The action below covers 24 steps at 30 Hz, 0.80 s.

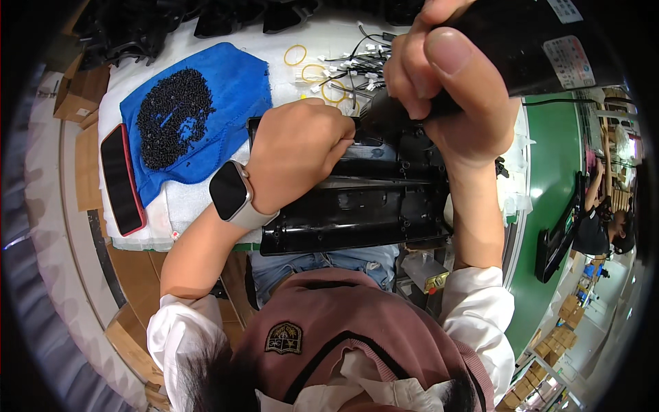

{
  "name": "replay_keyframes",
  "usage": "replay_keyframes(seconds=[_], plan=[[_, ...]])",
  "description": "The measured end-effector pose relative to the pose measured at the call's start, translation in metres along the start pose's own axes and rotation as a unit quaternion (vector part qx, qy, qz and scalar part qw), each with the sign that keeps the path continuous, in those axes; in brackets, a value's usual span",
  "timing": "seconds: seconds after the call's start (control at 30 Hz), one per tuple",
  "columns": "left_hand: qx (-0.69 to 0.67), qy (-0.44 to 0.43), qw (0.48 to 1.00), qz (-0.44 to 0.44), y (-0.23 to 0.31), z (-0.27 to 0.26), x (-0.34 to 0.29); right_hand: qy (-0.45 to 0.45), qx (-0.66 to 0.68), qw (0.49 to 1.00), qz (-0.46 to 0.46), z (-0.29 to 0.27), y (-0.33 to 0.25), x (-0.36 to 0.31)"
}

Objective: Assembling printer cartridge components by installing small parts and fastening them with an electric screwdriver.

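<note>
Black plastic panel (357, 206) lies on the surface's near edge. Right hand (446, 89) has its fingers clenched round a black driver (522, 48) above the panel; left hand (298, 154) rests on it, fingers curled, pinching at the driver's tip. Screws (171, 117) heap on a blue cloth (233, 89) left of the panel.

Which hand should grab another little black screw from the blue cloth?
Probably the left hand. It lies nearer the pile of black screws on the blue cloth, while the right hand is wrapped around the black electric screwdriver.
</note>
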<state>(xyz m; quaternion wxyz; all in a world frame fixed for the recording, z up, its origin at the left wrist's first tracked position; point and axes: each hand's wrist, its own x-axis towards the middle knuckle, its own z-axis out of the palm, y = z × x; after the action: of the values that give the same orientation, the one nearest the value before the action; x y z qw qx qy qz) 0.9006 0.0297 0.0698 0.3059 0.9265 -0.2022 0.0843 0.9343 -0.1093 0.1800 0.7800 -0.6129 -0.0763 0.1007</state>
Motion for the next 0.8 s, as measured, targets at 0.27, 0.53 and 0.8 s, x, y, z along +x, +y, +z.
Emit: replay_keyframes(seconds=[0.27, 0.53, 0.8], plan=[[-0.021, 0.017, 1.0, -0.006, 0.0, 0.004, -0.001, -0.111, -0.129, 0.982, -0.08, -0.016, 0.015, 0.018], [-0.022, 0.036, 0.999, 0.0, 0.001, 0.004, -0.003, -0.165, -0.135, 0.97, -0.117, -0.019, 0.022, 0.021], [0.048, 0.043, 0.997, 0.035, -0.001, -0.02, -0.008, -0.226, -0.048, 0.953, -0.197, -0.037, 0.021, 0.013]])
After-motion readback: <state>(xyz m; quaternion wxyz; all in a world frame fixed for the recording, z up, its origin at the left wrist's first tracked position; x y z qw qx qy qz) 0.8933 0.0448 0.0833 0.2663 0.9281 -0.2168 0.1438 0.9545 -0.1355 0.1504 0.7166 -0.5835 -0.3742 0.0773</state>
